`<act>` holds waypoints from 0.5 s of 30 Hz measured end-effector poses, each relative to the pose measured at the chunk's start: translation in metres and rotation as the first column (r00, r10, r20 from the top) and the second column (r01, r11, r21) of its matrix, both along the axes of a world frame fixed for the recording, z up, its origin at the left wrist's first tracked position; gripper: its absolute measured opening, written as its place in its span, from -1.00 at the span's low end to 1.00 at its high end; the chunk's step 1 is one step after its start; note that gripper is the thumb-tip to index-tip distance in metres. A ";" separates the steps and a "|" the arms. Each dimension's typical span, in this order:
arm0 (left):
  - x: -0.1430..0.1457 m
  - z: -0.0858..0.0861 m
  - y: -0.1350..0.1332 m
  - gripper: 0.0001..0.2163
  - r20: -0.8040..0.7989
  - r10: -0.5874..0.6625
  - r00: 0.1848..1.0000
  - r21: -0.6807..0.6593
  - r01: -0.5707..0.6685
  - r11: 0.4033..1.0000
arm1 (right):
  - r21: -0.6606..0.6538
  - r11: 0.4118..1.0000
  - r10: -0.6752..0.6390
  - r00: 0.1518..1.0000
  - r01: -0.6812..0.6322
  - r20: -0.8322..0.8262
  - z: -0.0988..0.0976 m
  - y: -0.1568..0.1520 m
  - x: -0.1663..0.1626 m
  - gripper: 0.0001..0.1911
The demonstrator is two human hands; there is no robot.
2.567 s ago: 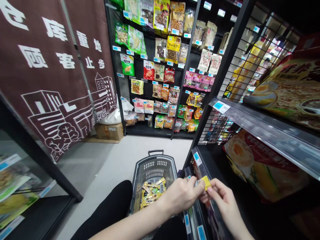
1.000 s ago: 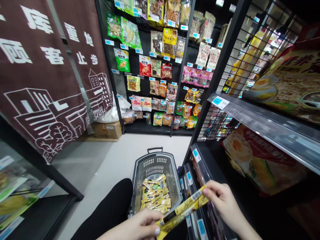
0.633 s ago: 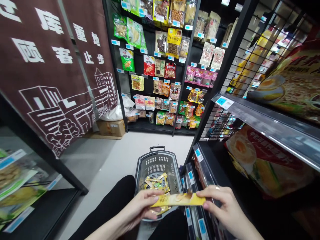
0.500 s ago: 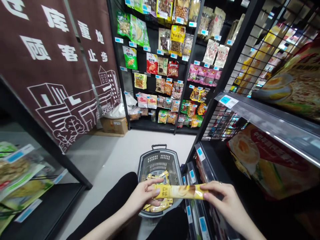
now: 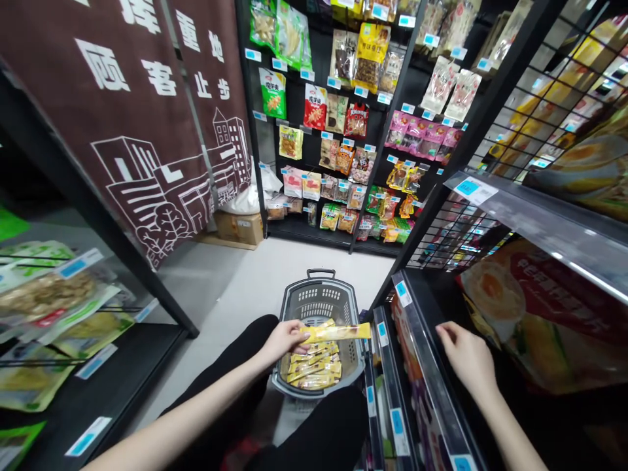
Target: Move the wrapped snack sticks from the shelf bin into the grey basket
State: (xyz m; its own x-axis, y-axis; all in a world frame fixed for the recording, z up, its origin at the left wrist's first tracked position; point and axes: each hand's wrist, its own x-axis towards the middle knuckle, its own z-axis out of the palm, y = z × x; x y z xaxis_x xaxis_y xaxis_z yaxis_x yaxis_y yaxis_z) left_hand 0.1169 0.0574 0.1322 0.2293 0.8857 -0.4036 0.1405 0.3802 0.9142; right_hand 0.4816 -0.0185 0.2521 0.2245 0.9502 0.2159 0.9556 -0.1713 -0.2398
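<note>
My left hand [image 5: 285, 339] pinches one end of a long yellow stick packet [image 5: 338, 332] and holds it level over the grey shopping basket [image 5: 321, 293] on the floor. Several more yellow packets [image 5: 314, 368] lie in the basket. My right hand [image 5: 466, 356] is off the packet and reaches over the low shelf on the right, fingers loosely curled with nothing in them, near the shelf's clear front rail [image 5: 432, 386]. My black-clad knees frame the basket.
A black rack of hanging snack bags [image 5: 353, 131] stands across the aisle. A brown curtain with white characters [image 5: 147, 131] hangs at left, a cardboard box [image 5: 240, 227] below it. Shelves of bagged food flank both sides; large red cereal bags [image 5: 534, 307] fill the right shelf.
Both hands held the yellow packet between them; now my right hand has let go and moved right toward the shelf, while my left carries the packet over the basket.
</note>
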 end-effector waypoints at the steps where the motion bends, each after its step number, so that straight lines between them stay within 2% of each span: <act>1: -0.002 -0.016 0.003 -0.70 -0.050 0.003 0.999 -0.028 -0.004 1.000 | 0.024 0.996 -0.087 0.994 0.085 0.065 -0.006 0.004 0.012 -0.69; 4: 0.001 -0.059 0.008 -0.79 -0.225 -0.044 0.973 -0.132 0.015 0.991 | 0.134 0.965 -0.255 0.931 0.227 0.262 -0.025 0.014 0.041 -0.68; 7: 0.011 -0.088 0.008 -0.75 -0.375 -0.152 0.914 -0.206 0.077 0.975 | 0.121 0.961 -0.277 0.864 0.249 0.421 -0.045 0.018 0.058 -0.58; 11: 0.028 -0.110 0.001 -0.71 -0.475 -0.312 0.823 -0.251 0.214 0.944 | 0.038 0.970 -0.231 0.858 0.241 0.459 -0.057 0.019 0.067 -0.61; 15: 0.043 -0.120 -0.015 -0.76 -0.408 -0.517 0.752 -0.319 0.413 0.853 | 0.118 0.958 -0.288 0.872 0.263 0.396 -0.053 0.016 0.075 -0.64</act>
